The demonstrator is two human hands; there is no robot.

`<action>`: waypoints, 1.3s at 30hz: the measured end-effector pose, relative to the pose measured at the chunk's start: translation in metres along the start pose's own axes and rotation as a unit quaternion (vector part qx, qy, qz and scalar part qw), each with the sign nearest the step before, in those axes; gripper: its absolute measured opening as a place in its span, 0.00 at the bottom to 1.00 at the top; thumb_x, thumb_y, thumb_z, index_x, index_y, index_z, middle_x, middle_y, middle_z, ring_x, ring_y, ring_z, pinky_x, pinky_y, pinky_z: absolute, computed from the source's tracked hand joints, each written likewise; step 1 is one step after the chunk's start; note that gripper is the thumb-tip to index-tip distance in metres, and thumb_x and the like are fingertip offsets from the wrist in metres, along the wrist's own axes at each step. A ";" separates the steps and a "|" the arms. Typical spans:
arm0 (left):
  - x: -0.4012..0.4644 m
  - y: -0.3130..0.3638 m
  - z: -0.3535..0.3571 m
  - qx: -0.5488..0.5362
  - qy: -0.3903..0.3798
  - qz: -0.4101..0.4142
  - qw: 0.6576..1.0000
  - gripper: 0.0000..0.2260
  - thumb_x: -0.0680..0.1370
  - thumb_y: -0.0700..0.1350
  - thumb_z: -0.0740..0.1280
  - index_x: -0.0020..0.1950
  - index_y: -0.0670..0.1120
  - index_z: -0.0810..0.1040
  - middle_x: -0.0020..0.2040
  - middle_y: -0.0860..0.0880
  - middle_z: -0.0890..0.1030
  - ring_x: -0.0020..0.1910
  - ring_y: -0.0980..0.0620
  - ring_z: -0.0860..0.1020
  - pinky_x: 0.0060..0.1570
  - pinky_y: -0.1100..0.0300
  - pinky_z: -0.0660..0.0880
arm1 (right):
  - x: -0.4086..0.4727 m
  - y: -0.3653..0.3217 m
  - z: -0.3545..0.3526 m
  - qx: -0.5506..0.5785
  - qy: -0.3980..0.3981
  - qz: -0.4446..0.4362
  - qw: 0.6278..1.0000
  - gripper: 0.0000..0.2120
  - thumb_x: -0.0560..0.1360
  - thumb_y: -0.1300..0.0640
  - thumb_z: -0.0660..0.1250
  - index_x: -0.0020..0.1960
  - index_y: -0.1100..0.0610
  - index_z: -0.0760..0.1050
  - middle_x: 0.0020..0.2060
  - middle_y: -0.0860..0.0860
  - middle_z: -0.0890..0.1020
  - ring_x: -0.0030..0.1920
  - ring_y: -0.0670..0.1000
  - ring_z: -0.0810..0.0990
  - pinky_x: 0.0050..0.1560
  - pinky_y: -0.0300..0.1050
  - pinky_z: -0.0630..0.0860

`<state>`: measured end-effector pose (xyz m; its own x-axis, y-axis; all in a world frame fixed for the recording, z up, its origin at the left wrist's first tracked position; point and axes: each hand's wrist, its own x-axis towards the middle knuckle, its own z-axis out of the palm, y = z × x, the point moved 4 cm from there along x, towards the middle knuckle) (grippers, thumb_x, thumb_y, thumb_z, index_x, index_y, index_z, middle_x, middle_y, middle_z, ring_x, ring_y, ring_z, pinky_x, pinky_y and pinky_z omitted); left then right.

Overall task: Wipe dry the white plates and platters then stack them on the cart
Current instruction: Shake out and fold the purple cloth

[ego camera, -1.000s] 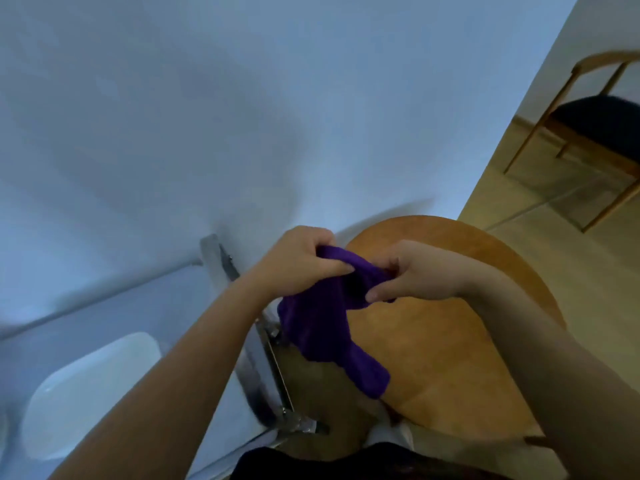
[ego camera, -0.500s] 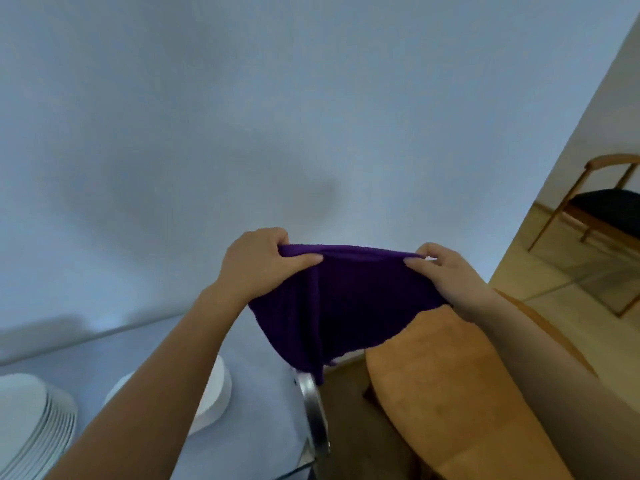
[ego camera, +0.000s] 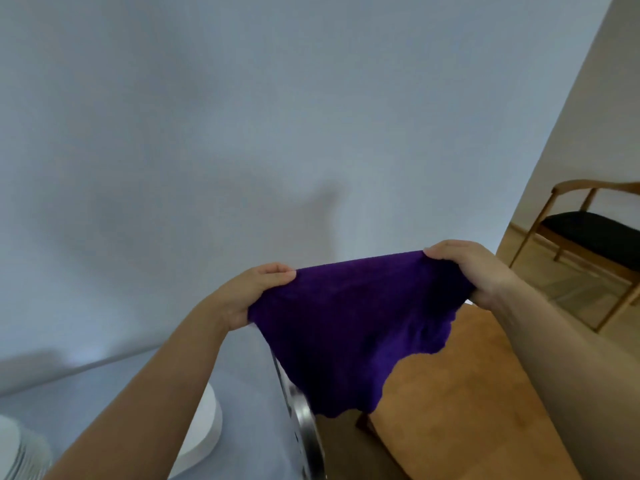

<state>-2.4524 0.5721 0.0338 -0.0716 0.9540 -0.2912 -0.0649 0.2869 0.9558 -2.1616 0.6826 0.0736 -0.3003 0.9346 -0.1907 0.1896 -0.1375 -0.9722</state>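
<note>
1. Bottom left, nearest the camera, a stack of white plates (ego camera: 14,455) sits on a pale blue-grey surface (ego camera: 249,410), cut off by the frame edge.
2. Just right of the stack, partly hidden behind the left forearm, stands a thicker white platter stack (ego camera: 204,431) on the same surface.
3. A shiny metal rail (ego camera: 304,424) runs along that surface's right edge; beyond it lies a rounded wooden table (ego camera: 467,403).
4. Held up in mid-frame, a purple cloth (ego camera: 349,323) is spread between both hands, its lower edge hanging loose over the rail and the table's near edge.
5. The left hand (ego camera: 249,292) grips the cloth's upper left corner, fingers curled over the top edge.
6. The right hand (ego camera: 474,271) grips the upper right corner in the same way, slightly higher.
7. Behind them rises a plain pale wall (ego camera: 277,116).
8. Far right, a wooden chair (ego camera: 588,230) with a dark seat stands on a light wood floor.
</note>
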 end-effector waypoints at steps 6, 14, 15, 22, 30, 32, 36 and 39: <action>0.010 0.017 0.028 0.200 0.141 -0.011 0.970 0.06 0.80 0.47 0.61 0.48 0.46 0.74 0.42 0.48 0.79 0.38 0.52 0.76 0.35 0.60 0.73 | -0.008 0.008 0.033 -0.039 0.058 -0.010 0.997 0.07 0.77 0.59 0.64 0.40 0.58 0.73 0.29 0.53 0.76 0.24 0.48 0.73 0.24 0.40 0.69; 0.016 0.010 0.094 0.158 0.094 0.073 0.980 0.04 0.78 0.43 0.62 0.49 0.50 0.76 0.48 0.50 0.80 0.44 0.55 0.78 0.38 0.65 0.72 | -0.024 0.023 0.111 0.004 -0.037 0.056 0.998 0.08 0.80 0.59 0.56 0.53 0.62 0.71 0.40 0.60 0.82 0.34 0.55 0.83 0.32 0.44 0.80; 0.014 0.010 0.093 0.151 0.080 0.077 0.982 0.05 0.77 0.43 0.63 0.49 0.51 0.77 0.48 0.51 0.81 0.45 0.56 0.79 0.38 0.66 0.72 | -0.025 0.023 0.110 0.006 -0.035 0.055 0.998 0.09 0.80 0.59 0.56 0.53 0.62 0.71 0.41 0.60 0.82 0.35 0.55 0.83 0.33 0.44 0.80; -0.005 0.012 0.095 0.370 -0.011 0.193 0.909 0.20 0.68 0.43 0.74 0.59 0.53 0.77 0.49 0.55 0.81 0.47 0.58 0.80 0.48 0.61 0.78 | -0.030 0.024 0.106 0.136 -0.150 0.085 0.976 0.14 0.79 0.59 0.55 0.50 0.64 0.78 0.40 0.61 0.84 0.40 0.57 0.84 0.38 0.47 0.81; -0.008 0.034 0.085 0.304 -0.050 0.208 0.928 0.16 0.76 0.34 0.63 0.52 0.52 0.82 0.47 0.57 0.83 0.47 0.60 0.80 0.47 0.67 0.77 | -0.024 0.015 0.072 -0.033 -0.134 0.003 0.990 0.09 0.76 0.61 0.62 0.56 0.56 0.74 0.39 0.57 0.85 0.40 0.55 0.84 0.44 0.47 0.81; -0.007 0.036 0.081 0.279 -0.049 0.189 0.940 0.17 0.76 0.32 0.61 0.48 0.53 0.82 0.45 0.56 0.84 0.46 0.58 0.81 0.46 0.67 0.77 | -0.020 0.015 0.057 -0.123 -0.071 -0.075 0.987 0.18 0.74 0.61 0.66 0.62 0.49 0.72 0.41 0.54 0.81 0.41 0.50 0.80 0.45 0.42 0.80; -0.010 0.045 0.077 0.203 -0.067 0.176 0.961 0.18 0.74 0.32 0.58 0.41 0.51 0.82 0.38 0.52 0.83 0.38 0.55 0.79 0.40 0.62 0.75 | -0.024 0.027 0.063 -0.164 -0.206 -0.109 0.958 0.23 0.72 0.52 0.70 0.60 0.30 0.69 0.60 0.41 0.73 0.60 0.40 0.71 0.57 0.39 0.68; -0.011 0.051 0.079 0.142 -0.069 0.175 0.972 0.13 0.67 0.38 0.58 0.35 0.50 0.82 0.36 0.47 0.80 0.34 0.52 0.75 0.35 0.61 0.72 | -0.023 0.036 0.075 -0.125 -0.269 -0.092 0.951 0.12 0.73 0.52 0.68 0.56 0.44 0.76 0.56 0.42 0.80 0.60 0.43 0.76 0.61 0.44 0.71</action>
<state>-2.3766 0.5829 0.0887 0.0950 0.9945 0.0433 0.2178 -0.0632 0.9739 -2.2176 0.6318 0.0332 -0.7717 0.6228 -0.1288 0.2843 0.1567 -0.9458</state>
